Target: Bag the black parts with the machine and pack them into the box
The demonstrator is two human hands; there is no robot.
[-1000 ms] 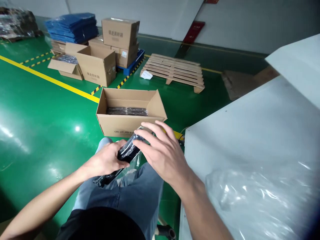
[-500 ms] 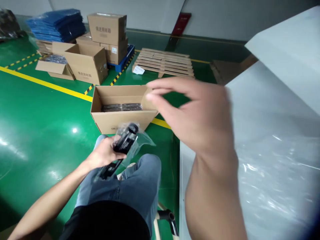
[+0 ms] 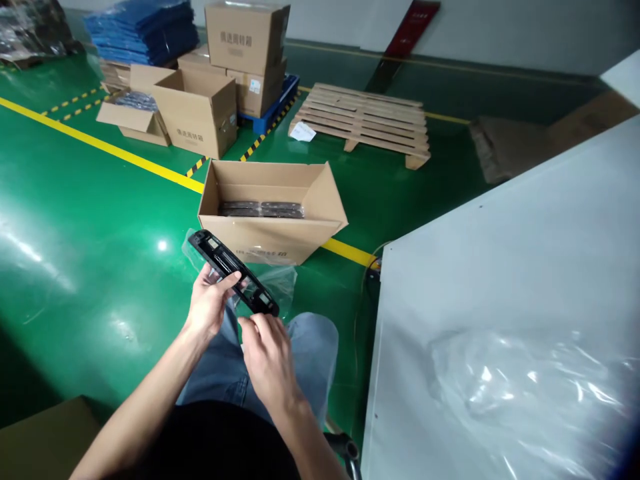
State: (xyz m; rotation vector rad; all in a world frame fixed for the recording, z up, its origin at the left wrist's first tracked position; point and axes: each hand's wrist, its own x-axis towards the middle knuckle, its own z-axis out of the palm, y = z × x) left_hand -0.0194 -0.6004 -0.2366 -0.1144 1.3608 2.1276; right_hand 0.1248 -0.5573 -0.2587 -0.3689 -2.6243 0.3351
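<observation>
My left hand (image 3: 213, 300) is closed around a long black plastic part (image 3: 233, 270), with the thumb across its upper face. The part is tilted, its far end up to the left and its near end down to the right. A clear plastic bag (image 3: 280, 283) hangs behind and below it. My right hand (image 3: 270, 353) is at the part's lower right end, its fingers curled and pressed together. What those fingertips pinch, if anything, is hidden. Beyond my hands stands an open cardboard box (image 3: 270, 237) with dark wrapped pieces (image 3: 263, 209) inside.
To my right is a grey-white tabletop (image 3: 425, 300) with crumpled clear plastic (image 3: 520, 380) on it. Farther off are a wooden pallet (image 3: 360, 120), more cardboard boxes (image 3: 193, 120) and a stack of blue sheets (image 3: 143, 33). A yellow line (image 3: 120, 152) crosses the green floor.
My right hand has come down from the upper right to the part's lower end. My left hand has turned the part so it slants the other way, with the bag now behind it.
</observation>
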